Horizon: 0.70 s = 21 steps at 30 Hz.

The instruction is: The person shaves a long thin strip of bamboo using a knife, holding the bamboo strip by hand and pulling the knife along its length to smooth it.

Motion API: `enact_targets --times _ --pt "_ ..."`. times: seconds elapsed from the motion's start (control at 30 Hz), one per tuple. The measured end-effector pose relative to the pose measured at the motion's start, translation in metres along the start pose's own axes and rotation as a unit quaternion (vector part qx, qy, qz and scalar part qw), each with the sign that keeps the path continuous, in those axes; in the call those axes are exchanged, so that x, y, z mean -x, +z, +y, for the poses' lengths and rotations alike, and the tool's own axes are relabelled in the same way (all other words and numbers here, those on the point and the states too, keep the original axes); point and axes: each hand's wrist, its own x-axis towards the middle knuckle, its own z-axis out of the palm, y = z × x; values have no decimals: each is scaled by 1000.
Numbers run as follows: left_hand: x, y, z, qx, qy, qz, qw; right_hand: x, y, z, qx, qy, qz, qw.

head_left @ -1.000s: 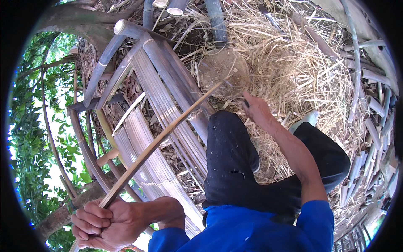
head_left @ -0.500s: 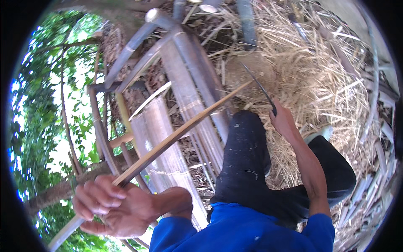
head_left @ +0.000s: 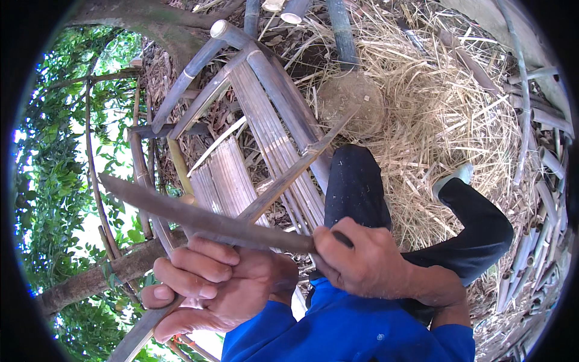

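A long split bamboo strip [head_left: 301,166] slants from the lower left up toward a round wooden chopping block. My left hand [head_left: 226,280] is closed around the strip's lower part, palm up with the fingers curled over. In my right hand [head_left: 374,262] is the dark handle of a long machete [head_left: 193,214], its broad brown blade pointing left. The blade crosses over the strip just above my left fingers; whether it touches the strip I cannot tell. The far end of the strip reaches the edge of the chopping block [head_left: 362,102].
A bamboo bench [head_left: 271,123] with slatted boards stands left of my bent knee [head_left: 356,187]. Straw-like shavings [head_left: 416,151] cover the ground to the right. Cut bamboo pieces [head_left: 522,265] lie along the right edge. A rail fence [head_left: 93,271] and leafy plants are at the left.
My right hand has swung the machete from beside the strip's far end back toward my left hand, blade now pointing left. My left hand has shifted slightly right, still gripping the strip.
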Motion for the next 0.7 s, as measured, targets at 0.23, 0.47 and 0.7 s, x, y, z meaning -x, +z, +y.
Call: enact_targets --times 0.23,0.47,0.7 --pt "2 -11 9 -3 -8 -27 1000 6 12 3 0 52 -16 999" --pt "0 -16 7 -7 14 -20 1000 -1 11 26 22 53 -27 998" --pt "-10 -21 6 -19 -5 -6 1000 -4 28 50 32 105 -19 994"
